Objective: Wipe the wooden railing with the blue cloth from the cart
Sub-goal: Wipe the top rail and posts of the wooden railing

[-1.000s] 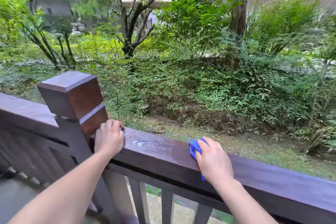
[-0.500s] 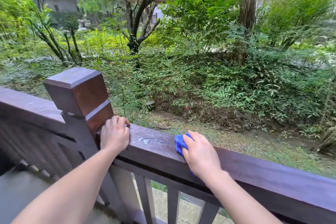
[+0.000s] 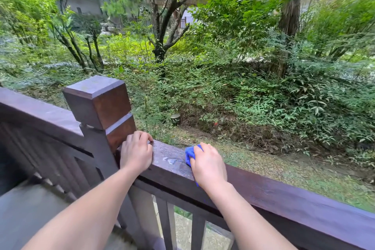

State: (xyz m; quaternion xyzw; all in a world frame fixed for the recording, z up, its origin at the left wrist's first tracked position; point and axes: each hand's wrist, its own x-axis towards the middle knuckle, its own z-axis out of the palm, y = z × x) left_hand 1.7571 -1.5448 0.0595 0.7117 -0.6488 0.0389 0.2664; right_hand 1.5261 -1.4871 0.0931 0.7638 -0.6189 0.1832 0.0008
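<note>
The dark wooden railing runs from the left edge down to the lower right. My right hand presses the blue cloth flat on the rail's top, and most of the cloth is hidden under the palm. A small wet smear lies on the rail just left of the cloth. My left hand curls over the rail top beside the square post, holding nothing else. No cart is in view.
Vertical balusters stand under the rail. A second rail section continues left of the post. Beyond the railing lies a garden of shrubs, trees and a gravel strip. Grey floor is at lower left.
My right hand has slid the blue cloth leftward along the rail top, toward the post and my left hand. My left hand has stayed gripping the rail.
</note>
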